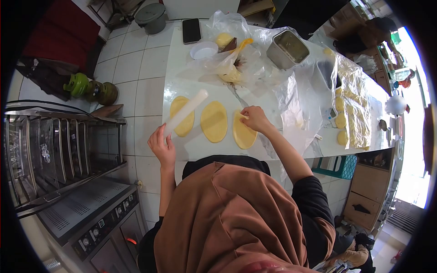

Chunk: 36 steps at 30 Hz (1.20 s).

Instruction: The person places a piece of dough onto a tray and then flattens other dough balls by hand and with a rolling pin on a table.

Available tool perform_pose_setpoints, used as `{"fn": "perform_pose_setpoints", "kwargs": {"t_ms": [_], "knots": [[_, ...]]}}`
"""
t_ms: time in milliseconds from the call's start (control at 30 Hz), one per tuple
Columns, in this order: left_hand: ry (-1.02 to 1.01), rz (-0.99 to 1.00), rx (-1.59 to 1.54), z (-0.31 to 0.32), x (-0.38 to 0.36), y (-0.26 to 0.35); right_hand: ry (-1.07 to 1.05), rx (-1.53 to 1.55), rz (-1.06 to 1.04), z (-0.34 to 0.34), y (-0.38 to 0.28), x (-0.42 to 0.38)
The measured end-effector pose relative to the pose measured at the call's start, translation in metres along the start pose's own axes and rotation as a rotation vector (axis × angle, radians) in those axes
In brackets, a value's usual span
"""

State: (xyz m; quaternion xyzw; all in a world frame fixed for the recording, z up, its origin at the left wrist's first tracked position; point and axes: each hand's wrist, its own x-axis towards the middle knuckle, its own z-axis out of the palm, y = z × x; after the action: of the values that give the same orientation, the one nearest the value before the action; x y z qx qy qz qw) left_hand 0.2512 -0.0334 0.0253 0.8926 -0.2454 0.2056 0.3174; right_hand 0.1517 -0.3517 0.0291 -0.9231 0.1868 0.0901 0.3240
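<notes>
My left hand [161, 145] is wrapped round one end of a white rolling pin [189, 107], which slants up and to the right. Under the pin lies a flattened oval of yellow dough [185, 126], partly covered by it. A second dough oval [214, 122] rests in the middle, touched by neither hand. At the right, my right hand [256, 119] has its bent fingers closed at the upper edge of a third dough oval [245, 137]. The fingertips seem to pinch that edge.
Farther up the table [182, 75] are a phone [191, 31], a white bowl [204, 50], plastic bags [252, 63] and a metal container [288, 49]. Dough pieces [340, 120] lie partly under plastic sheeting [357, 104] at the right. A metal rack [68, 150] stands left.
</notes>
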Motion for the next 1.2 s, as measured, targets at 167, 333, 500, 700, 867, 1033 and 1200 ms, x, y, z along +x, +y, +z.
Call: {"fn": "perform_pose_setpoints", "kwargs": {"t_ms": [167, 333, 500, 700, 867, 1033, 1200], "knots": [[-0.016, -0.016, -0.036, 0.006, 0.001, 0.002, 0.032, 0.064, -0.137, -0.008, -0.007, -0.012], [-0.039, -0.026, -0.061, 0.011, 0.001, 0.001, -0.099, 0.149, -0.121, -0.052, -0.031, -0.032], [-0.049, -0.004, -0.075, 0.011, 0.007, 0.000, -0.043, 0.288, -0.084, -0.087, -0.027, -0.035], [-0.034, -0.019, -0.108, 0.013, 0.009, 0.002, 0.106, 0.289, -0.130, -0.122, -0.052, -0.047], [-0.038, -0.007, -0.113, 0.016, 0.007, 0.006, 0.162, 0.117, -0.340, -0.095, -0.051, -0.061], [-0.064, 0.002, -0.104, 0.019, 0.000, 0.005, -0.109, -0.392, -0.293, 0.021, -0.003, -0.107], [-0.150, 0.100, -0.116, 0.024, 0.003, 0.018, 0.142, -0.287, -0.339, -0.004, 0.019, -0.118]]}}
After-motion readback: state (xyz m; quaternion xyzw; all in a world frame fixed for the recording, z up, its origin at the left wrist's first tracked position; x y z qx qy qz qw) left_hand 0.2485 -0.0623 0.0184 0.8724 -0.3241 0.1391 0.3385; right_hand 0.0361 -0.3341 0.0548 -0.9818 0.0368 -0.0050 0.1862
